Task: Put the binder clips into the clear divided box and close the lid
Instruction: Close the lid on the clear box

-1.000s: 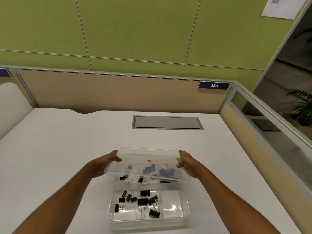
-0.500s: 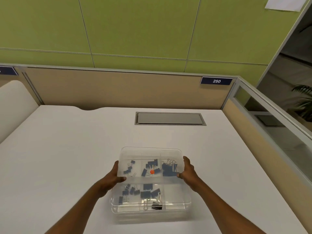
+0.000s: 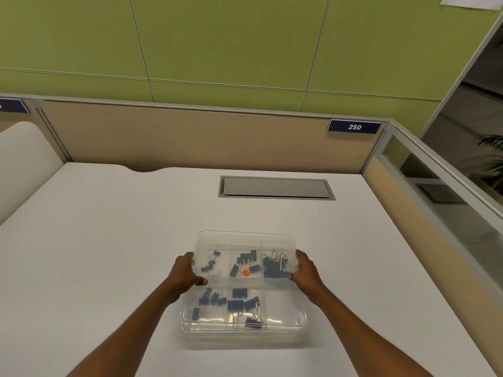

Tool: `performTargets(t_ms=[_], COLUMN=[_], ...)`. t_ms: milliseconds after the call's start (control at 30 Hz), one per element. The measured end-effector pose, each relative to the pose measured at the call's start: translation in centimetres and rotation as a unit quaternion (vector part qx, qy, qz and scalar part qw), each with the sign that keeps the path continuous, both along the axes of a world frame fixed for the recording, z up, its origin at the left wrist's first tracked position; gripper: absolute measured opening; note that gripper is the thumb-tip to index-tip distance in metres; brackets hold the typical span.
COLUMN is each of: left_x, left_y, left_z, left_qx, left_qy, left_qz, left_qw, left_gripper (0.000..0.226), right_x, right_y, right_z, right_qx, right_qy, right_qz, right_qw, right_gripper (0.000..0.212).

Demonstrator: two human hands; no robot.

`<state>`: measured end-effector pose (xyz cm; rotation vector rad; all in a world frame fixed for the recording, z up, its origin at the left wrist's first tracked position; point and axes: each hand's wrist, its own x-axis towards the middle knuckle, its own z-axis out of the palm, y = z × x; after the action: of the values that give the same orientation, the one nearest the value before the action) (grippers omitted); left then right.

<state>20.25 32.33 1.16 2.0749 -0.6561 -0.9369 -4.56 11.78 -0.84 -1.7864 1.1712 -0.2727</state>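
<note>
Head view. Step in hand: closing, last stage.
- Clear divided box (image 3: pixel 245 337): on the counter (image 3: pixel 109 240), near the person.
- Lid (image 3: pixel 245 240): transparent, lying over the box.
- Binder clips (image 3: pixel 239 304): dark, in five compartments.
- Left hand (image 3: pixel 185 273), right hand (image 3: pixel 306 273): each grasping one side edge of the lid.

Next, likely: press evenly until seated.

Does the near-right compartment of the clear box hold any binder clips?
No, the near-right compartment of the clear divided box shows only bare plastic, while the binder clips lie in the other five.
</note>
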Motion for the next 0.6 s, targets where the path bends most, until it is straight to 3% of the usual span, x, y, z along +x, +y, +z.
performTargets(t_ms=[167, 267, 367, 467, 600], left_x=[0.8, 1.5, 1.9, 1.8, 1.3], left_y=[-1.3, -1.7, -2.7, -4.2, -6.0], left_z=[0.4, 0.5, 1.2, 1.8, 0.4], left_qx=[0.039, 0.164, 0.247, 0.273, 0.198], left_qy=[-0.012, -0.031, -0.029, -0.203, -0.373], left_qz=[-0.066, -0.158, -0.219, -0.176, -0.089], left_qw=[0.997, 0.973, 0.944, 0.924, 0.902], left_gripper=[0.059, 0.075, 0.071, 0.076, 0.087], right_x=[1.0, 1.4, 1.9, 2.7, 3.9], right_y=[-1.4, -1.7, -1.8, -1.8, -2.4], right_z=[0.0, -0.4, -0.5, -0.1, 0.3], right_qx=[-0.024, -0.094, -0.122, -0.158, -0.28], right_qy=[0.029, 0.082, 0.118, 0.165, 0.254], right_qz=[-0.022, -0.025, -0.047, -0.051, 0.015], right_qw=[0.999, 0.992, 0.984, 0.972, 0.926], right_gripper=[0.065, 0.04, 0.028, 0.034, 0.054])
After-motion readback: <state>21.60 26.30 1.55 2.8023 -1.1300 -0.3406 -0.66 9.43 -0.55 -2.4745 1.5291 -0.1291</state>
